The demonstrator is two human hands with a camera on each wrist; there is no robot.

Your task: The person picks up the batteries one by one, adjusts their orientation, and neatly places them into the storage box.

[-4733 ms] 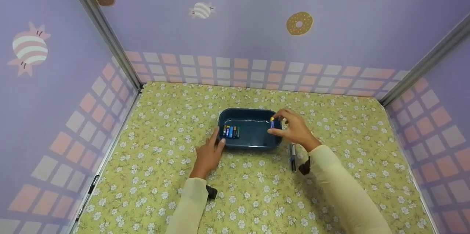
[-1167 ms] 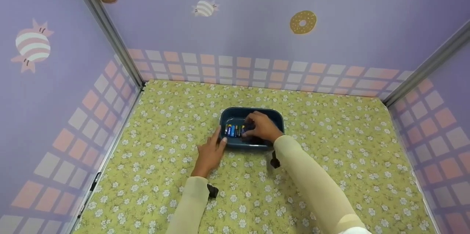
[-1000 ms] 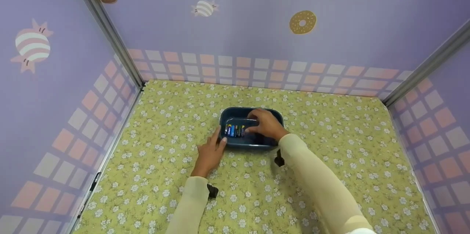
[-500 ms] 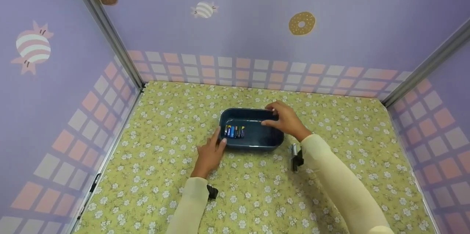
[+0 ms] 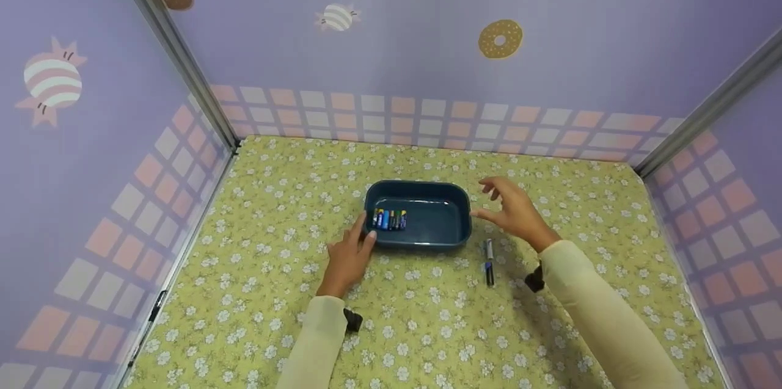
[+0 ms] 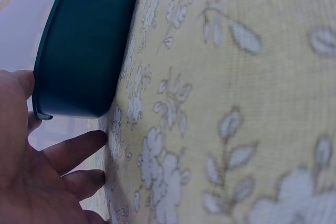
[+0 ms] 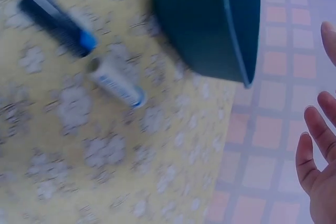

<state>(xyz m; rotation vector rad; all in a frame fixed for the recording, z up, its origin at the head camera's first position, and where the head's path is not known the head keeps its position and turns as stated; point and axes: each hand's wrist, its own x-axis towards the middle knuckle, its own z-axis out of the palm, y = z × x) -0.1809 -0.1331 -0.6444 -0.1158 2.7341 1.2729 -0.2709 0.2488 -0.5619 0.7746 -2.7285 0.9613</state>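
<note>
A dark teal plastic basin [image 5: 427, 243] stands on the flowered cloth. Inside it, toward the left, several batteries [image 5: 390, 219] lie side by side in a row. My left hand [image 5: 348, 258] rests at the basin's near left corner, thumb and index finger touching the rim and the other fingers spread outside, as the left wrist view shows. Just off the basin's right side hovers my right hand [image 5: 513, 212], fingers loosely bent with nothing between them. Below it on the cloth lie a white battery [image 5: 489, 248] and a black battery with a blue end [image 5: 489, 274], nearly end to end.
Purple walls [image 5: 415, 59] with a pink and white checked band enclose the cloth-covered surface [image 5: 293, 193] at the back and both sides. Metal posts [image 5: 177, 53] stand at the rear corners. A dark device [image 5: 352, 320] is strapped at the left wrist.
My right hand has set a blue and yellow battery at the row's right end, released it and drawn back right, out of the basin. The left hand stays at the corner.
</note>
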